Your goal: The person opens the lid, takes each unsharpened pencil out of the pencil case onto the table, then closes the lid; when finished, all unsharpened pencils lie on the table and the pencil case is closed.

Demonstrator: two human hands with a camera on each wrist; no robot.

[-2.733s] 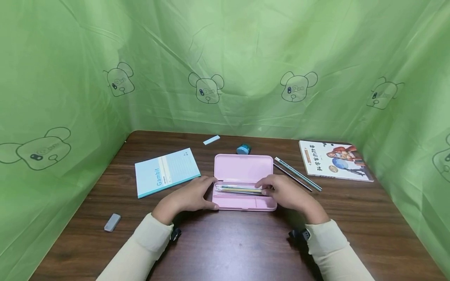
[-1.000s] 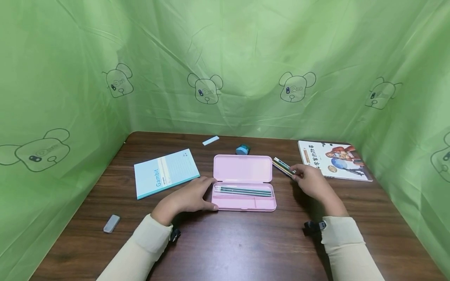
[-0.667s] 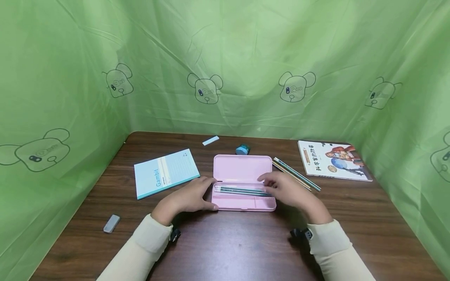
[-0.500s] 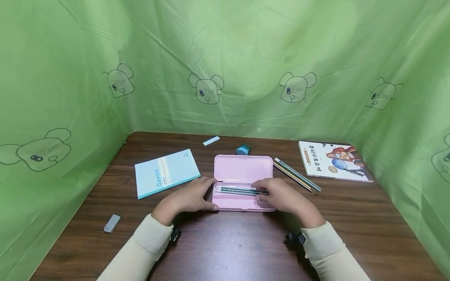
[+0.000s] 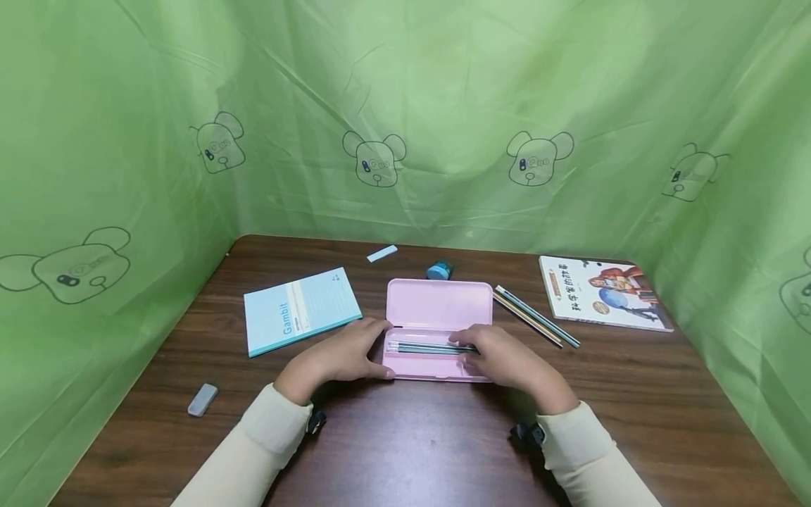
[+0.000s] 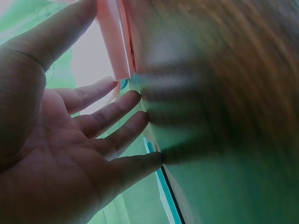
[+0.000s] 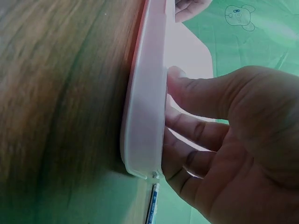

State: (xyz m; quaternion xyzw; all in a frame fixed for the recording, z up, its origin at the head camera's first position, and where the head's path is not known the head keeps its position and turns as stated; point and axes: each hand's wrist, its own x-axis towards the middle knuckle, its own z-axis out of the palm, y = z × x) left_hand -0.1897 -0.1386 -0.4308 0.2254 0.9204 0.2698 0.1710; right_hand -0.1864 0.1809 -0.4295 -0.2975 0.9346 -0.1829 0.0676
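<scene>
Right hand (image 5: 507,359) has moved from slim pencils (image 5: 538,316) into the smooth pink case (image 5: 439,303), grip unclear; left hand (image 5: 338,358) spreads its fingers.

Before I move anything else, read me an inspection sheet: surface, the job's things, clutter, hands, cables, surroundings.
Surface: brown wood-grain table, shiny at the near middle.
Job's things: pink case, lid open; pencils in its rear compartment; loose pencils on the table, right of it.
Clutter: notebook, pale strip, teal item, grey block, book.
Hands: left hand at the case's left end; right hand over its right end, fingers at the pencils, grip unclear.
Cables: nothing seen.
Surroundings: green curtain with animal faces, behind and both sides.
</scene>
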